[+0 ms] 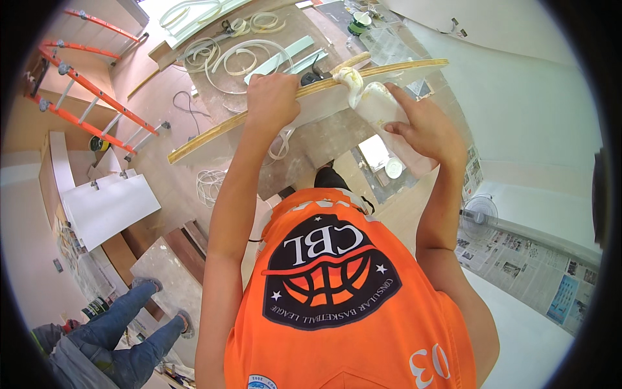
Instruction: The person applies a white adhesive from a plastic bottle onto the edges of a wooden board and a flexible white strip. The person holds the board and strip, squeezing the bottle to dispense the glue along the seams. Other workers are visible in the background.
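A long white-faced board [317,110] with a bare, slightly curved plywood edge [207,137] stands across in front of me. My left hand [271,104] is closed over that top edge, left of its middle. In my right hand [421,126] is a white squeeze bottle [379,102], tilted, with yellowish smears on it. Its narrow bent end [351,83] reaches the plywood edge. My thumb and fingers are around the bottle's side, some of them hidden behind it. A small black tool [312,76] shows just behind the edge between my hands; its kind is unclear.
Beyond the board, a worktable holds coiled pale strips [249,58], light green lengths [278,61] and a green tub [358,24]. An orange ladder [97,94] stands left. Another person [123,327] is at lower left. A white fan [479,212] and newspaper [518,262] lie right.
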`<state>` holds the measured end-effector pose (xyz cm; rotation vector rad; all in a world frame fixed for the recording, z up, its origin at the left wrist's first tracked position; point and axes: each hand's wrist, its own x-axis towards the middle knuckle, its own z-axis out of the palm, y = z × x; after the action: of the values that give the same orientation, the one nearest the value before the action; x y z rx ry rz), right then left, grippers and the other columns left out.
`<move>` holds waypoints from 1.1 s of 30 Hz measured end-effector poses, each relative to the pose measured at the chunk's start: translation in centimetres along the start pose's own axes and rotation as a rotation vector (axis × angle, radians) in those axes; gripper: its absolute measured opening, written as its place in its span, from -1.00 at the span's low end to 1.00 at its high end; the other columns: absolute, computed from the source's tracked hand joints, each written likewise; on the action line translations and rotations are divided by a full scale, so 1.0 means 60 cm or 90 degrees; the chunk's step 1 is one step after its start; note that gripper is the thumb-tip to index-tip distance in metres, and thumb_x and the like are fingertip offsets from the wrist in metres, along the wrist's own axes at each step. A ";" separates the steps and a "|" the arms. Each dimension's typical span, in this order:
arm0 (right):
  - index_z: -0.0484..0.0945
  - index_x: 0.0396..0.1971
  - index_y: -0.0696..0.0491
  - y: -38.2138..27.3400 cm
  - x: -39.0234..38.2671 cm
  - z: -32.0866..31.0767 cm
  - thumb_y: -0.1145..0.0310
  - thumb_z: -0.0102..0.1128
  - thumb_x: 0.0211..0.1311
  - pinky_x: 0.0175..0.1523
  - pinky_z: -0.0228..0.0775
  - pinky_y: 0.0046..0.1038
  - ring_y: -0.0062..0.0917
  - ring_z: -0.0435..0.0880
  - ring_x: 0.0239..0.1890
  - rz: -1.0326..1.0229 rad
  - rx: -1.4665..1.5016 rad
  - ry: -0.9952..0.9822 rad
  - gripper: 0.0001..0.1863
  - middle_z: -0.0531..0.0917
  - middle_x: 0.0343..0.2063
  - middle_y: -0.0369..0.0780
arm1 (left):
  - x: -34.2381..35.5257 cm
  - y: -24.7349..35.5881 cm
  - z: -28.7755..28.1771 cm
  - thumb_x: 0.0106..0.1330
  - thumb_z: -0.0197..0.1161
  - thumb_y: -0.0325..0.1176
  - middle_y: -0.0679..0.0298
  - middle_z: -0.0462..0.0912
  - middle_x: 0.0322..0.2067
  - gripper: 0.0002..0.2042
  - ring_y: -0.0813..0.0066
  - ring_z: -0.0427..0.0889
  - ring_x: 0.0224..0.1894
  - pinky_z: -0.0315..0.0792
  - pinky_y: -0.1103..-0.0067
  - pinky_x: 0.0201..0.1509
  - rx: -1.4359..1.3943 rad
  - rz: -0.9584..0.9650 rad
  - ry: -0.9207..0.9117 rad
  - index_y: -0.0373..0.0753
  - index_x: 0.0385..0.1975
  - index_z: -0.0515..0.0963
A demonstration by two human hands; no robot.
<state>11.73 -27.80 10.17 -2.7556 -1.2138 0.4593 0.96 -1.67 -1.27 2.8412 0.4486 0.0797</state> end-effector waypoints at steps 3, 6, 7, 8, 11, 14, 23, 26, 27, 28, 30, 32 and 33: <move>0.33 0.39 -0.05 0.016 -0.007 0.007 0.27 0.44 0.14 -0.05 0.50 -0.02 0.07 0.69 -0.18 0.013 -0.001 0.017 -0.22 0.70 -0.28 0.14 | -0.003 0.001 0.000 -0.01 0.37 -0.35 0.21 0.77 -0.30 -0.74 0.21 0.73 -0.15 0.43 0.25 0.06 -0.008 -0.005 -0.002 -0.11 -0.25 0.71; 0.33 0.39 -0.05 0.044 0.000 0.003 0.27 0.43 0.14 -0.05 0.49 -0.02 0.08 0.69 -0.18 0.039 -0.024 0.031 -0.22 0.70 -0.30 0.14 | -0.003 0.005 -0.002 0.00 0.38 -0.36 0.21 0.77 -0.29 -0.71 0.22 0.73 -0.14 0.44 0.25 0.05 -0.008 -0.001 -0.002 -0.11 -0.21 0.70; 0.33 0.39 -0.04 0.048 0.002 0.001 0.27 0.44 0.14 -0.06 0.49 -0.02 0.08 0.69 -0.18 0.037 -0.027 0.033 -0.21 0.70 -0.31 0.14 | -0.003 0.005 -0.003 0.00 0.38 -0.37 0.21 0.76 -0.29 -0.70 0.21 0.73 -0.14 0.44 0.25 0.04 -0.014 0.002 0.006 -0.11 -0.20 0.69; 0.32 0.39 -0.04 0.050 0.002 0.000 0.27 0.44 0.14 -0.06 0.49 -0.02 0.08 0.69 -0.18 0.035 -0.031 0.036 -0.21 0.70 -0.31 0.14 | -0.002 0.007 -0.003 0.01 0.38 -0.37 0.21 0.76 -0.29 -0.70 0.21 0.73 -0.13 0.45 0.26 0.03 -0.020 0.006 0.013 -0.11 -0.18 0.68; 0.32 0.40 -0.05 0.011 0.005 -0.016 0.27 0.45 0.13 -0.06 0.49 -0.02 0.07 0.69 -0.18 0.004 -0.045 -0.005 -0.20 0.69 -0.33 0.15 | 0.006 0.015 0.008 0.03 0.40 -0.35 0.20 0.76 -0.28 -0.67 0.20 0.73 -0.13 0.47 0.25 0.02 -0.044 0.045 0.073 -0.11 -0.14 0.67; 0.33 0.42 -0.08 0.007 0.012 -0.018 0.28 0.49 0.09 -0.07 0.44 -0.06 0.05 0.66 -0.21 0.013 -0.026 -0.024 -0.16 0.68 -0.33 0.14 | 0.022 0.030 0.006 0.02 0.44 -0.32 0.20 0.76 -0.29 -0.69 0.19 0.74 -0.13 0.48 0.25 0.01 -0.022 0.051 0.066 -0.13 -0.18 0.68; 0.34 0.42 -0.08 0.015 0.018 -0.018 0.36 0.50 0.05 -0.03 0.45 -0.11 0.02 0.64 -0.15 -0.005 -0.044 0.011 -0.14 0.68 -0.27 0.13 | 0.039 0.032 0.011 0.00 0.49 -0.31 0.16 0.78 -0.26 -0.71 0.18 0.75 -0.13 0.50 0.26 0.01 -0.037 0.021 0.033 -0.17 -0.25 0.69; 0.36 0.40 -0.06 0.020 0.024 -0.021 0.35 0.52 0.03 0.00 0.47 -0.14 -0.02 0.65 -0.13 -0.020 -0.020 0.003 -0.14 0.69 -0.26 0.11 | 0.034 0.028 0.010 -0.01 0.47 -0.34 0.14 0.77 -0.29 -0.72 0.17 0.75 -0.15 0.49 0.27 0.03 -0.059 0.033 0.052 -0.17 -0.26 0.69; 0.37 0.40 -0.06 0.023 0.028 -0.025 0.36 0.52 0.02 0.01 0.47 -0.15 -0.02 0.65 -0.12 -0.015 -0.015 -0.007 -0.14 0.69 -0.26 0.11 | 0.034 0.027 0.010 -0.02 0.45 -0.36 0.14 0.77 -0.30 -0.73 0.17 0.75 -0.16 0.48 0.27 0.04 -0.062 0.032 0.042 -0.17 -0.26 0.69; 0.38 0.39 -0.06 0.028 0.032 -0.033 0.36 0.53 0.01 0.02 0.47 -0.16 -0.03 0.66 -0.11 -0.009 -0.009 -0.016 -0.14 0.69 -0.25 0.11 | 0.034 0.028 0.011 -0.02 0.44 -0.38 0.13 0.77 -0.30 -0.73 0.17 0.75 -0.16 0.48 0.28 0.05 -0.065 0.031 0.032 -0.17 -0.26 0.70; 0.41 0.36 -0.03 0.039 0.039 -0.044 0.34 0.53 0.01 0.01 0.48 -0.14 -0.02 0.67 -0.12 -0.011 -0.006 -0.031 -0.17 0.69 -0.26 0.12 | 0.035 0.028 0.014 -0.03 0.42 -0.41 0.13 0.77 -0.31 -0.74 0.16 0.74 -0.18 0.47 0.28 0.06 -0.065 0.030 0.030 -0.17 -0.27 0.70; 0.43 0.32 0.00 0.047 0.047 -0.052 0.28 0.51 0.03 -0.01 0.50 -0.09 0.02 0.68 -0.15 -0.025 -0.010 -0.042 -0.21 0.69 -0.29 0.13 | 0.036 0.028 0.018 -0.04 0.39 -0.43 0.13 0.77 -0.32 -0.74 0.15 0.74 -0.19 0.46 0.28 0.06 -0.059 0.030 0.045 -0.17 -0.28 0.70; 0.42 0.33 0.00 0.044 0.048 -0.053 0.29 0.51 0.03 -0.02 0.50 -0.10 0.02 0.68 -0.15 -0.024 -0.026 -0.040 -0.21 0.69 -0.28 0.13 | 0.036 0.028 0.017 -0.04 0.39 -0.44 0.13 0.77 -0.33 -0.74 0.14 0.74 -0.19 0.46 0.28 0.06 -0.061 0.032 0.045 -0.17 -0.28 0.70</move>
<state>16.43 -27.39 11.96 -2.7665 -1.3018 0.5261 3.62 -2.80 -1.79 2.7631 0.3772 0.2060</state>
